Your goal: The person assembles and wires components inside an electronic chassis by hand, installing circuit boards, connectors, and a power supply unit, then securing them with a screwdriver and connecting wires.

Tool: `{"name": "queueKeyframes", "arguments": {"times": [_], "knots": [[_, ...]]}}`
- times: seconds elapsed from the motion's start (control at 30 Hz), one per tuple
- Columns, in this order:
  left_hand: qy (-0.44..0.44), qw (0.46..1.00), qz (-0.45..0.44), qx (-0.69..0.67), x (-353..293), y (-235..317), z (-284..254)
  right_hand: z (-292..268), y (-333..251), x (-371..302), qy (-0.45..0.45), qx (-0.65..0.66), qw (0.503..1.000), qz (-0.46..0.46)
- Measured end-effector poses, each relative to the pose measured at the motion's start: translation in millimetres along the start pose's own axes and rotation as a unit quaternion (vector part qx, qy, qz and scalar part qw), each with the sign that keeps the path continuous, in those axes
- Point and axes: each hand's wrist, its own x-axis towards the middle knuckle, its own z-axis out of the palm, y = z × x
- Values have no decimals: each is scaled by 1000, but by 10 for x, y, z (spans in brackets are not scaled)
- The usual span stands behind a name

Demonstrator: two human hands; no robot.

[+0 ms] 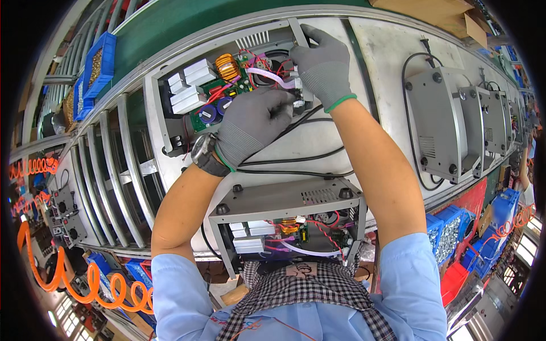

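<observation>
An open grey metal case [152, 105] lies on the bench in front of me, with a green circuit board [206, 123], silver heat sinks [187, 101], a copper-wound coil [227, 67] and blue capacitors [208, 114] inside. Over its near right side, my gloved left hand [256, 120] is closed, fingertips pinched at small parts by the end panel; what they hold is hidden. My gloved right hand [325, 67] grips the case's right end panel, fingers over its edge. A white-sleeved wire bundle [270, 75] runs between the board and that panel.
A second open grey case [287, 200] stands close to my body. Black power cables [293, 161] lie between the cases. More grey cases [435, 122] line the bench at right. Blue parts bins [99, 68] sit far left, metal rollers [116, 170] nearer, an orange coiled hose [85, 284] low left.
</observation>
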Motion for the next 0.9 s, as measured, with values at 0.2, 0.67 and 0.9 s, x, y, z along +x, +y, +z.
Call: {"name": "queueKeyframes", "arguments": {"times": [0.2, 0.67, 0.9], "knots": [[-50, 997, 9, -52, 115, -23, -63, 27, 69, 29, 32, 43, 999, -9], [139, 988, -30, -55, -323, 10, -304, -39, 75, 120, 31, 55, 998, 31], [158, 951, -93, 250, -1068, -617, -171, 180, 41, 42, 53, -19, 998, -14]]}}
